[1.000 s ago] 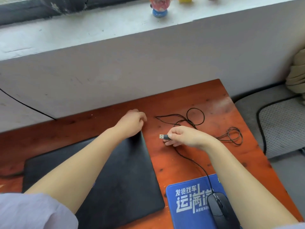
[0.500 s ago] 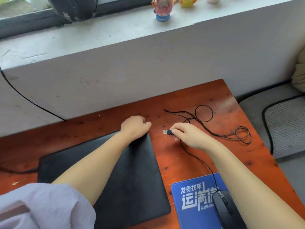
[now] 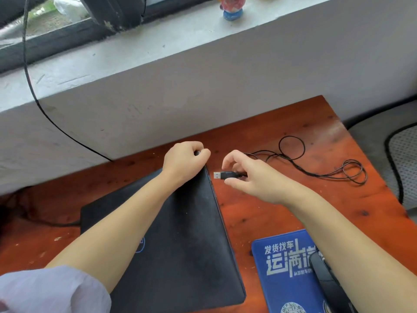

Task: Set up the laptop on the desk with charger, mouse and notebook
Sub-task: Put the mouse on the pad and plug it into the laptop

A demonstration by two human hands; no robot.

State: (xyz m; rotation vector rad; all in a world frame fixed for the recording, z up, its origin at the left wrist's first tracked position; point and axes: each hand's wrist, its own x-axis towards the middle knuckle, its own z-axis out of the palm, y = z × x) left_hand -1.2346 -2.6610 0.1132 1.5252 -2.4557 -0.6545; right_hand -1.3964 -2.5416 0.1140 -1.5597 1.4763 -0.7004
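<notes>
Right grip (image 3: 250, 177) pinches USB plug (image 3: 225, 175) beside laptop (image 3: 180, 233) edge.

Black gear on a red-brown worktop, with one patch of blue.

The worktop (image 3: 259, 213) is glossy reddish-brown wood with dark knots and pale flecks. The closed laptop (image 3: 180, 245) is matte black, dusted grey, with a blue-ringed logo part hidden by a forearm. The USB plug (image 3: 225, 175) has a silver tip and black body; its thin cable (image 3: 316, 172) is black, as is the mouse (image 3: 325, 281). The mouse pad (image 3: 284, 274) is bright blue with white Chinese lettering and a white round printed pattern at its near edge. The sleeve (image 3: 45, 290) is pale lilac. The wall and sill (image 3: 180, 71) are scuffed off-white; the figurine (image 3: 232, 7) is pink on a blue base.
</notes>
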